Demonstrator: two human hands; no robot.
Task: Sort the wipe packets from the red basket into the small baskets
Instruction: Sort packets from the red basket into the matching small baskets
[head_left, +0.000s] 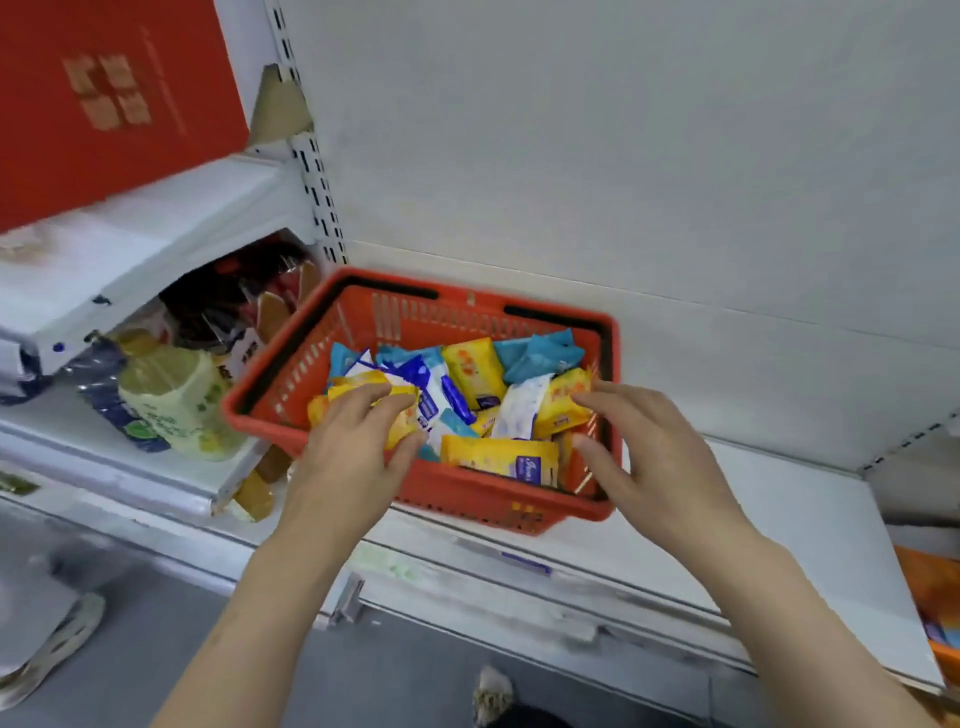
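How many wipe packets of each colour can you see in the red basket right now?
Yellow packets: 6
Light blue packets: 4
White and dark blue packets: 3
Total: 13 visible in the red basket; more may lie buried underneath.

**Open top, crowded flanks around the red basket**

We see the red basket (363, 332) open from above, its black handles folded down on the rim, so our hands reach in over the near wall unhindered. Packets (472, 369) fill its floor, leaving little bare bottom. To its left, a pale bottle (171, 400) and dark packaged goods (234, 301) crowd the neighbouring bay under a low white shelf (156, 218), and a slotted upright (317, 182) stands just behind the basket's corner. To its right, the white shelf board (805, 514) lies bare up to an orange basket (935, 597) at the frame's edge. The back panel (623, 156) closes the rear.
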